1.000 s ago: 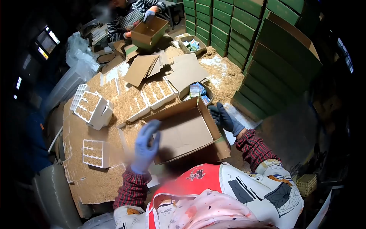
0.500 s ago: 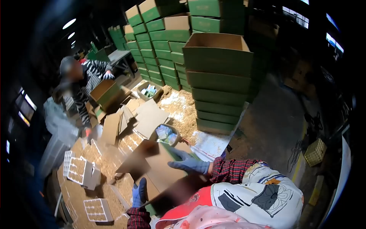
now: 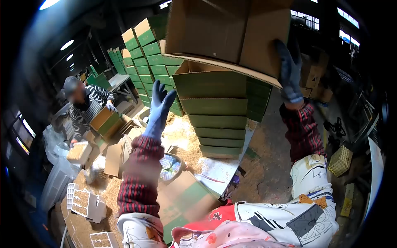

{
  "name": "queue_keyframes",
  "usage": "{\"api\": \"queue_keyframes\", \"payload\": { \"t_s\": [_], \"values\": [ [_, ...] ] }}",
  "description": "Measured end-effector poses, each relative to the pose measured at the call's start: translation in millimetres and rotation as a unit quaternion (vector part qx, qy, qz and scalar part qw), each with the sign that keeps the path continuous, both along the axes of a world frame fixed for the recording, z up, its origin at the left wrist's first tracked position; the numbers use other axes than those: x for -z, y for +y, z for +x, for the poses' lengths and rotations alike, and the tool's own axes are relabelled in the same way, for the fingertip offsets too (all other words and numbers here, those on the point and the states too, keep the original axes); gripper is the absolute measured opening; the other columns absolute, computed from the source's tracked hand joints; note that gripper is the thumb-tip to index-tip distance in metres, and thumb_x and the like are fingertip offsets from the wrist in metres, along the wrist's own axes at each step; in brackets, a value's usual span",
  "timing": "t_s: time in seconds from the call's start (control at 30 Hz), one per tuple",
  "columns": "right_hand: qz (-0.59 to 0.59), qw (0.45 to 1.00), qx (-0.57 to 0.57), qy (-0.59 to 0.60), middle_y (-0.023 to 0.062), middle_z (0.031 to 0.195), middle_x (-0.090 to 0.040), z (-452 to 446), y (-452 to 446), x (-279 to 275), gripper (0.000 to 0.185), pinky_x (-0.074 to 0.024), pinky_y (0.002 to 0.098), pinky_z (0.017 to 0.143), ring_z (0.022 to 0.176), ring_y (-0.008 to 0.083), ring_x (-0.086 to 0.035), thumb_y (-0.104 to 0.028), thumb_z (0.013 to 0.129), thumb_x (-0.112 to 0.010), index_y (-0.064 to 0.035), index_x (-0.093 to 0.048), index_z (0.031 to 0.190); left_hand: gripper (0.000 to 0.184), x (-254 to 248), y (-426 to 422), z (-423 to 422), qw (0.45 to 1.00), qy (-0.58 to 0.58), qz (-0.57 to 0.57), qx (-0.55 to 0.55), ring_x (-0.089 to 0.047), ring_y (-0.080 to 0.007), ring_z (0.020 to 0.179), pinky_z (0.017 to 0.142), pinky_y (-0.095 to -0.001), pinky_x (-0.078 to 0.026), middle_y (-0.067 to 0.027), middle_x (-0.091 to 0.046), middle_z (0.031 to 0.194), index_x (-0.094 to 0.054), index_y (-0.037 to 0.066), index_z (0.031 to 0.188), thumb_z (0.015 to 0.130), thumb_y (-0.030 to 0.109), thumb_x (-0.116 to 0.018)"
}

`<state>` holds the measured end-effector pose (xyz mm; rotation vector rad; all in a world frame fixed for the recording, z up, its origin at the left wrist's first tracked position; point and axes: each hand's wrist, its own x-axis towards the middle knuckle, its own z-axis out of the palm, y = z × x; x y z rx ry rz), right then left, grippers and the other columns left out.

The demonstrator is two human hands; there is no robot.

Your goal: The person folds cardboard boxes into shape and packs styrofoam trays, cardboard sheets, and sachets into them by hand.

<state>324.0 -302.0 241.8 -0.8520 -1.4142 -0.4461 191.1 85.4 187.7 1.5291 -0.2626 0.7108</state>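
A large open cardboard box is raised at the top of the view, above a stack of green boxes. My right hand, in a blue-grey glove, grips the box's right side near its lower edge. Gloved in light blue, my left hand is raised to the left of the box with its fingers spread, touching nothing that I can see. Below my arms, another cardboard box with a green band lies close to my red apron.
Across the table a co-worker handles a brown and green box and a white filled tray. A basket of small packets and white trays stand on the table. More green boxes are stacked behind.
The view has swung up and right. A box has risen from in front of me to above the green stack, in my right hand. My left hand has gone up, fingers spread.
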Motion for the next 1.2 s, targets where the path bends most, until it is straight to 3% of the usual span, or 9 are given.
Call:
{"api": "queue_keyframes", "payload": {
  "t_s": [0.2,0.43,0.57,0.67,0.77,0.87,0.97,1.13,1.2],
  "values": [
    [-0.137,0.939,0.187,0.253,0.0157,0.129,-0.053,47,26,3,0.053,-0.0430,0.0326,0.098,0.112,0.0233,-0.056,-0.041,0.097,-0.044,-0.0007,-0.049,0.130,0.074,31,-17,65,0.977,0.077,0.192,-0.043,-0.052,-0.0208,0.112,0.091,-0.0309,-0.046,-0.0135,-0.052,0.128,-0.037,0.001,0.136,0.079,0.028,-0.077],
    [-0.491,0.765,0.341,0.241,0.0085,0.093,-0.064,96,45,12,0.087,-0.0465,0.0353,0.079,0.087,0.0237,-0.060,-0.078,0.083,-0.035,-0.0072,-0.051,0.130,0.078,61,-18,49,0.990,0.066,-0.118,0.033,-0.048,-0.0204,0.119,0.100,-0.0298,-0.039,-0.0171,-0.046,0.129,-0.023,0.001,0.144,0.085,0.018,-0.071],
    [-0.195,0.891,0.188,0.364,0.0052,0.120,-0.056,58,29,74,0.059,-0.0441,0.0291,0.083,0.105,0.0167,-0.052,-0.055,0.093,-0.044,-0.0116,-0.051,0.132,0.052,126,10,38,0.991,0.095,0.056,-0.072,-0.049,-0.0175,0.114,0.092,-0.0274,-0.042,-0.0058,-0.038,0.139,-0.035,0.004,0.141,0.091,0.005,-0.048],
    [0.020,0.876,0.187,0.444,0.0066,0.124,-0.056,30,8,176,0.042,-0.0446,0.0307,0.090,0.108,0.0141,-0.054,-0.032,0.098,-0.048,-0.0081,-0.051,0.132,0.058,238,39,1,0.982,0.173,0.041,-0.066,-0.050,-0.0180,0.111,0.092,-0.0299,-0.042,-0.0083,-0.049,0.127,-0.034,0.008,0.143,0.094,0.035,-0.052],
    [0.097,0.743,0.087,0.657,0.0079,0.110,-0.063,-10,4,360,0.035,-0.0515,0.0324,0.083,0.096,0.0169,-0.062,-0.027,0.100,-0.044,-0.0064,-0.054,0.127,0.060,339,26,-86,0.904,0.256,0.267,-0.215,-0.052,-0.0255,0.114,0.095,-0.0351,-0.041,-0.0154,-0.056,0.122,-0.043,0.001,0.136,0.089,0.032,-0.062],
    [-0.239,0.597,0.061,0.763,0.0064,0.098,-0.064,-115,21,448,0.046,-0.0500,0.0317,0.074,0.089,0.0184,-0.062,-0.041,0.095,-0.049,-0.0057,-0.055,0.124,0.070,329,-5,-181,0.799,0.322,0.414,-0.292,-0.041,-0.0333,0.126,0.106,-0.0491,-0.028,-0.0202,-0.047,0.132,-0.043,0.007,0.136,0.079,0.037,-0.070],
    [-0.405,0.629,0.043,0.662,0.0122,0.109,-0.060,-141,82,468,0.063,-0.0482,0.0324,0.081,0.097,0.0230,-0.060,-0.046,0.088,-0.060,0.0002,-0.049,0.128,0.080,305,3,-263,0.655,0.393,0.467,-0.446,-0.033,-0.0332,0.132,0.109,-0.0526,-0.018,-0.0167,-0.041,0.140,-0.040,0.007,0.139,0.077,0.051,-0.067],
    [-0.677,0.634,-0.010,0.374,0.0236,0.137,-0.043,-143,200,448,0.102,-0.0389,0.0350,0.100,0.125,0.0283,-0.045,-0.054,0.075,-0.073,0.0059,-0.026,0.143,0.105,302,4,-378,0.450,0.642,0.199,-0.588,-0.027,-0.0425,0.135,0.110,-0.0481,-0.023,-0.0312,-0.027,0.145,-0.020,-0.007,0.144,0.078,0.067,-0.055],
    [-0.622,0.687,-0.179,0.332,0.0240,0.133,-0.045,-178,226,394,0.093,-0.0376,0.0388,0.102,0.121,0.0334,-0.047,-0.049,0.076,-0.071,0.0079,-0.028,0.135,0.108,322,-2,-412,0.612,0.565,-0.073,-0.548,-0.033,-0.0420,0.132,0.108,-0.0440,-0.030,-0.0320,-0.032,0.142,-0.021,-0.008,0.143,0.075,0.066,-0.060]
  ]
}}
